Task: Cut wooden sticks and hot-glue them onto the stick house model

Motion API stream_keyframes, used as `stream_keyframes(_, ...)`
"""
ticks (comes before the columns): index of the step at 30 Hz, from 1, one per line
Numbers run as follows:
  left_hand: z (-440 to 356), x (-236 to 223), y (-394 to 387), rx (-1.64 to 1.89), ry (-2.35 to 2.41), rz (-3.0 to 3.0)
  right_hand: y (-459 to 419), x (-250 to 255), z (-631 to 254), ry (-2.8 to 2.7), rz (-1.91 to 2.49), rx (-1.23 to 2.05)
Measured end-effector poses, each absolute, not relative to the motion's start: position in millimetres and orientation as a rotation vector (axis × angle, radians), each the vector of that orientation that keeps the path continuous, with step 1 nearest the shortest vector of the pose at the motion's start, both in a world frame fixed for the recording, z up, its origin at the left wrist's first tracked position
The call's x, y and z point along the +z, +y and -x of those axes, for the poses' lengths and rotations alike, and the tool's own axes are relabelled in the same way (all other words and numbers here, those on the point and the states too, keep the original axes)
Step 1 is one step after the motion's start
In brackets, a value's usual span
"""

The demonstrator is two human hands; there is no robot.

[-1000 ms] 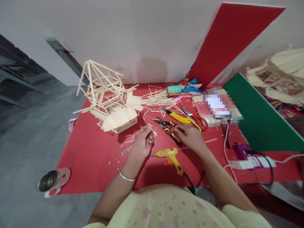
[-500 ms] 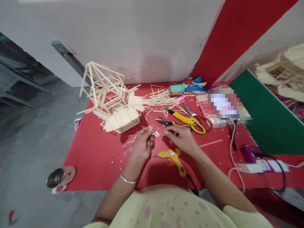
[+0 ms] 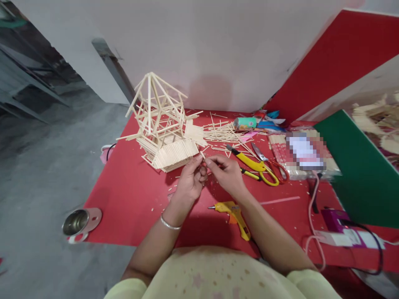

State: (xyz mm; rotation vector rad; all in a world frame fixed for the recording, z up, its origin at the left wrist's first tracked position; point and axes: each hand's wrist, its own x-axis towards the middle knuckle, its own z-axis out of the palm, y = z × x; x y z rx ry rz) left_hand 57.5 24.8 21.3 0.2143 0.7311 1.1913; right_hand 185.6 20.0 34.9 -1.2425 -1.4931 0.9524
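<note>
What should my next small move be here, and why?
Perhaps let your left hand hold the small stick and free your right hand for the yellow glue gun: both hands' fingertips meet at the stick, while the yellow glue gun lies nearby on the red table, in neither grip.

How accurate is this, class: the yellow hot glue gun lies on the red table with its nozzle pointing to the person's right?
One detail is wrong: in the head view, the nozzle of the yellow hot glue gun points to the person's left. It does lie on the red table.
</note>
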Motion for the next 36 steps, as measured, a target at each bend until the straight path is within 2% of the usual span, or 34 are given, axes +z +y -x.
stream_keyframes(8,-56,27,41,1.241,0.73,-0.12,41,37,-179,-1.659,1.237,0.716)
stream_keyframes(36,-61,33,52,1.21,0.84,-0.116,46,41,-178,-1.678,1.238,0.782)
